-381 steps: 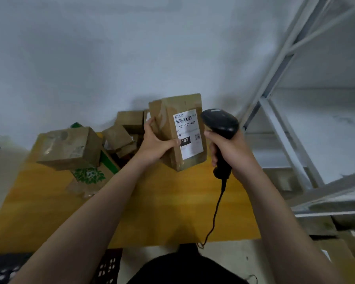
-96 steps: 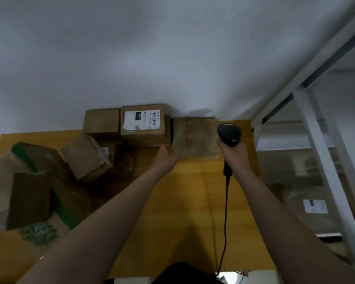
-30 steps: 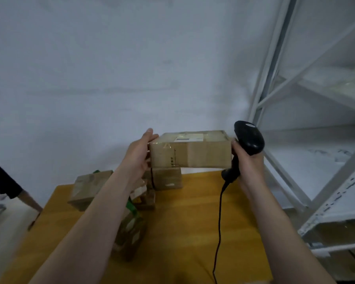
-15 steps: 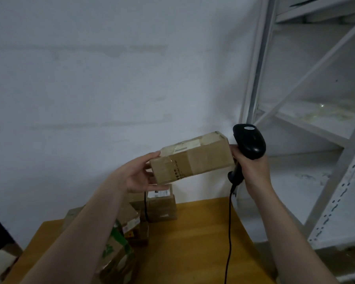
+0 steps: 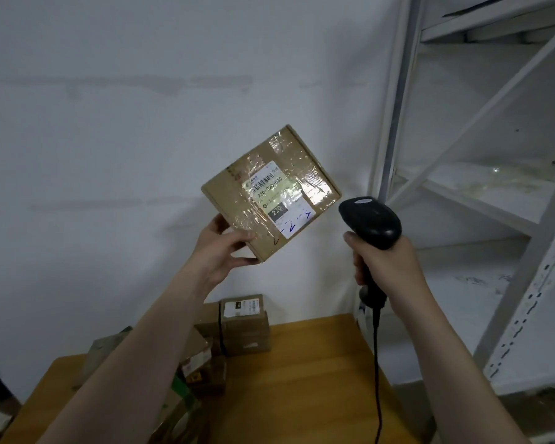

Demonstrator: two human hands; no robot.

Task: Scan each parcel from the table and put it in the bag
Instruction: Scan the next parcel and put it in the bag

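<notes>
Our left hand [image 5: 220,251] pinches the parcel [image 5: 234,195] by its near corner, label [image 5: 277,195] toward us; our right hand [image 5: 390,267] curls its fingers [image 5: 359,269] round the scanner [image 5: 370,221] just right.

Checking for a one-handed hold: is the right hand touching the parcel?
Apart. Head view: white wall shows between the right hand, gripping the scanner, and the parcel, held by the left hand.

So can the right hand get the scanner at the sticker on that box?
Probably yes. The left hand holds the box by its lower corner, label uncovered; the right hand holds the scanner just beside it, nothing between.
</notes>
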